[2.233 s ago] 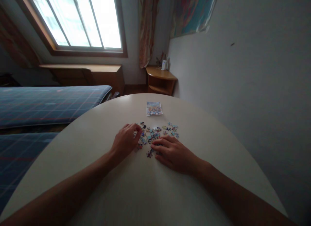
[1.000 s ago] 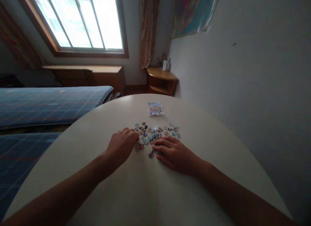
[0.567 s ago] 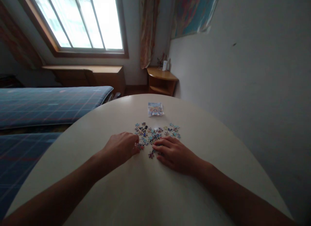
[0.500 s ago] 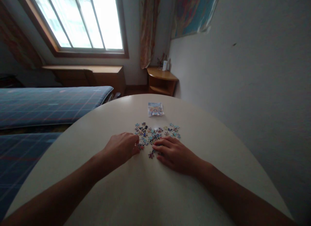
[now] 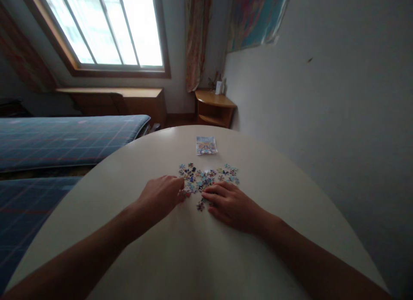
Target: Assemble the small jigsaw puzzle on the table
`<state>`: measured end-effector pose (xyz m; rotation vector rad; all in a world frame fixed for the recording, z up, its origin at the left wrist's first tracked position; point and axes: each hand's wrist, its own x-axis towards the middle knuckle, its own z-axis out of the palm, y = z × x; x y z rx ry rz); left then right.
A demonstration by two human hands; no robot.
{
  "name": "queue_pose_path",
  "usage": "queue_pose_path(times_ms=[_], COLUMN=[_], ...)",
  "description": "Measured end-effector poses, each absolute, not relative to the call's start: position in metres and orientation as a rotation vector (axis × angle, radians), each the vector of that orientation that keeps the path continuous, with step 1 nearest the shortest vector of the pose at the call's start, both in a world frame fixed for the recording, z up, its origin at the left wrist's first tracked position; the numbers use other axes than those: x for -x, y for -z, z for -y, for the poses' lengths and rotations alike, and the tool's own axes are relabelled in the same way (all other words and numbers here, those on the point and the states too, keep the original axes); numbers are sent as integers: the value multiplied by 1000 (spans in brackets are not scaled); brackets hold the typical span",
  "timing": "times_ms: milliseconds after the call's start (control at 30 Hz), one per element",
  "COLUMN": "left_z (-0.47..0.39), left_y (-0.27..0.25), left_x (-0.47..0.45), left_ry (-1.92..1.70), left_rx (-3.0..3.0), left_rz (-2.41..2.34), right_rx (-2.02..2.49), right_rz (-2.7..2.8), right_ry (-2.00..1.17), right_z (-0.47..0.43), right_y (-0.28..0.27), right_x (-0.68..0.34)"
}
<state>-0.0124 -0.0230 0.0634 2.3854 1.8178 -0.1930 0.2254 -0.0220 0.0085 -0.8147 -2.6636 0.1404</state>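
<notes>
While a white round table (image 5: 200,252) bears everything within reach, the spread of jigsaw pieces (image 5: 202,177) lies about its middle, between and beyond the person's hands. The work looks barely begun: pieces lie scattered, some overlapping, and no joined section can be made out, so nearly all seems left. They are small, knobbed and mottled in blue, dark, pale and reddish tones. The right hand (image 5: 227,205) lies palm down, fingers loosely spread over the near edge, no hold visible. The left hand (image 5: 163,192) curls at the left edge; whether it pinches a piece cannot be told.
</notes>
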Motion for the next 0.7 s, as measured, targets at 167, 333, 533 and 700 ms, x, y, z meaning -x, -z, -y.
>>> queue_pose_path(times_ms=[167,333,533,700], left_z=[23,23,21,27], left_y=[-62,-62,-61,-65], left_x=[13,13,15,10], left_ry=[147,101,-12,-48], left_rx=[-2405,-2401,-2395,-2406], left_rz=[-1809,-1793,-1752,-1752], right_rx=[824,831,824,830], right_rz=[2670,2676,2660,2644], right_ry=[-141,-153,-153,-183], right_z=[22,22,22,22], right_y=[-9,-9,-9,-9], right_x=[-225,-225,-225,-224])
